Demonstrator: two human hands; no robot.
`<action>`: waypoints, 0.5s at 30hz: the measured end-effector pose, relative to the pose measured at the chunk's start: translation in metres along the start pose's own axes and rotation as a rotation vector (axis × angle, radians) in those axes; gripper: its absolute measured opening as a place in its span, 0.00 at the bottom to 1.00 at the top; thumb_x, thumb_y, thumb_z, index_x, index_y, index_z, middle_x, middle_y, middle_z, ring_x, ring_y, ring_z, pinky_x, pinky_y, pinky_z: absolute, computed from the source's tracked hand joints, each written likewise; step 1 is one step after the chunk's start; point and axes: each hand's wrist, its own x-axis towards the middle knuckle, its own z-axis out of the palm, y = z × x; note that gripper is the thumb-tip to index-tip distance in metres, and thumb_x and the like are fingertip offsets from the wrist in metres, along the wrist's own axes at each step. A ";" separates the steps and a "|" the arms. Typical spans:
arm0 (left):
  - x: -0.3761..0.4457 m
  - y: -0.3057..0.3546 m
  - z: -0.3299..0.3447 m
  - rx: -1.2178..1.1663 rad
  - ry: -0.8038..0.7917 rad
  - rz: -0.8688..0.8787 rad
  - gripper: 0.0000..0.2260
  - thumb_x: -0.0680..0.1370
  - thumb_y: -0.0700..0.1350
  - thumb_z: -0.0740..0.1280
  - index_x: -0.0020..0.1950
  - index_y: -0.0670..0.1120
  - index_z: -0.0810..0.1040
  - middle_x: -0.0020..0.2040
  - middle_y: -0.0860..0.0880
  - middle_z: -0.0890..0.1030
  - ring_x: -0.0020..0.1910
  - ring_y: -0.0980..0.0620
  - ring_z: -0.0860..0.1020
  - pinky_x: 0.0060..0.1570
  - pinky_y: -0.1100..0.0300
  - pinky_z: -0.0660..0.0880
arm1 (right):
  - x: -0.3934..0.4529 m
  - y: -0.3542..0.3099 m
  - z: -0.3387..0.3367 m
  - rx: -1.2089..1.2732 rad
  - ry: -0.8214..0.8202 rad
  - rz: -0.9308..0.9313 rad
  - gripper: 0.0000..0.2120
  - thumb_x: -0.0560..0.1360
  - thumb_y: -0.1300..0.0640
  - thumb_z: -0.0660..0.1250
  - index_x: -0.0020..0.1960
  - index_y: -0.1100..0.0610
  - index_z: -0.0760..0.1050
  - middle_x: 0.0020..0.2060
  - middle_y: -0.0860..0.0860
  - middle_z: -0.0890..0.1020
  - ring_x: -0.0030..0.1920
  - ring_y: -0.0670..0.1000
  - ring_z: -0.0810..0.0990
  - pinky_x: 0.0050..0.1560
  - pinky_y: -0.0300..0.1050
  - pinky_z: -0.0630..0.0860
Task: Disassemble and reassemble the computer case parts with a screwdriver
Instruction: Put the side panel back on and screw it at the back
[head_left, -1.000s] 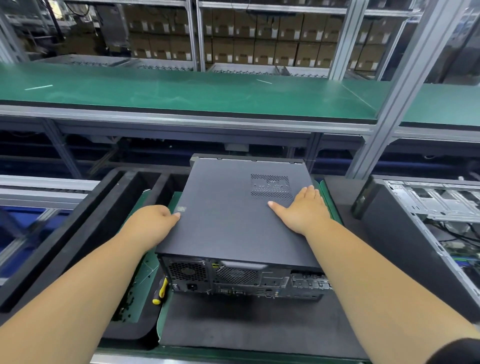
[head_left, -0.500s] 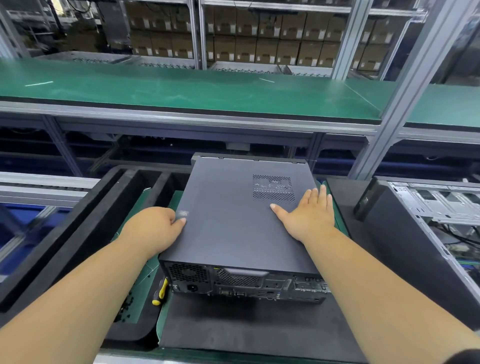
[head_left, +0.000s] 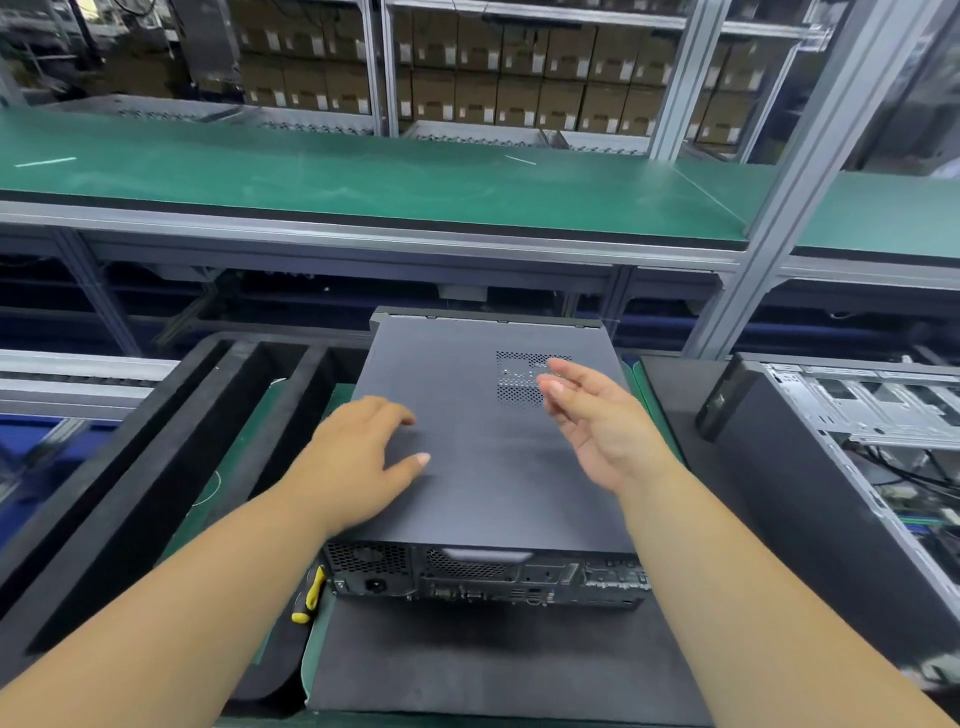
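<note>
Two hands above closed computer case: left hand rests spread on lid; right hand lifted, fingers relaxed, holding nothing.

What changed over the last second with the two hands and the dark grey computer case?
The right hand lifted off the dark grey metal computer case, now hovering open, palm turned inward. The left hand slid from the case's left edge onto its top panel, fingers spread. The case and the yellow-handled screwdriver beside it stayed put.
</note>
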 end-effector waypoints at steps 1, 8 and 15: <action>0.000 0.005 0.002 -0.013 -0.040 0.037 0.24 0.78 0.62 0.62 0.71 0.53 0.69 0.69 0.55 0.69 0.70 0.53 0.65 0.70 0.56 0.62 | -0.002 0.001 0.001 0.015 0.005 0.009 0.09 0.80 0.67 0.62 0.58 0.61 0.78 0.44 0.53 0.86 0.42 0.46 0.85 0.44 0.36 0.80; -0.002 0.021 0.015 -0.071 -0.268 0.092 0.40 0.71 0.73 0.59 0.79 0.61 0.52 0.80 0.55 0.49 0.79 0.55 0.45 0.77 0.55 0.47 | -0.016 0.001 -0.001 0.091 -0.098 0.030 0.13 0.77 0.70 0.66 0.61 0.63 0.77 0.52 0.55 0.86 0.55 0.49 0.84 0.51 0.37 0.79; -0.004 0.018 0.032 0.128 -0.310 0.151 0.50 0.62 0.83 0.49 0.78 0.63 0.39 0.80 0.53 0.35 0.78 0.52 0.34 0.76 0.54 0.35 | -0.042 0.022 -0.002 -1.353 0.023 -0.286 0.21 0.75 0.39 0.69 0.64 0.47 0.77 0.60 0.44 0.79 0.60 0.43 0.73 0.60 0.43 0.69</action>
